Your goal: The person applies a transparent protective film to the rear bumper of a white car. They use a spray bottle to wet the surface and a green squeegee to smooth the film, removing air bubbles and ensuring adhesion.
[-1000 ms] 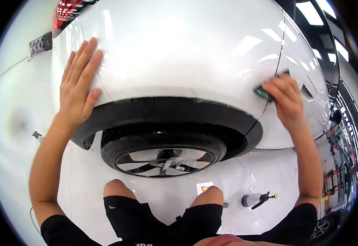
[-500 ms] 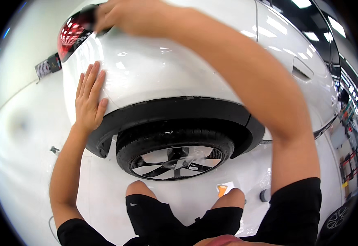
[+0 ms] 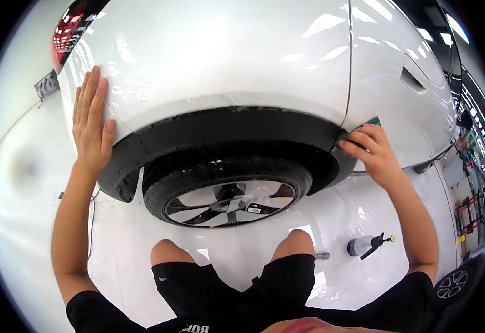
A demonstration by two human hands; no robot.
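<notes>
My left hand [image 3: 91, 133] lies flat with fingers stretched out on the white car body panel [image 3: 214, 61], below the red tail light [image 3: 67, 34]. In my right hand [image 3: 374, 152] is a thin green squeegee [image 3: 374, 121], gripped between fingers and thumb. Its edges show on both sides of the fingers; the rest is hidden by them. That hand rests where the black wheel arch trim [image 3: 225, 125] meets the rear door, just right of the vertical door seam [image 3: 350, 66]. The panel looks glossy, with faint wrinkles and wet-looking marks near the left hand.
Below the trim is the wheel [image 3: 231, 202] with its black tyre. A pump spray bottle [image 3: 364, 245] stands on the pale floor at right, and a small grey tool [image 3: 322, 256] lies by my knee. A dark cable [image 3: 92, 222] runs along the floor at left.
My right hand has come down from beside the tail light at upper left to the trim at right. My left hand stays flat on the panel. The view has shifted, revealing the spray bottle.
</notes>
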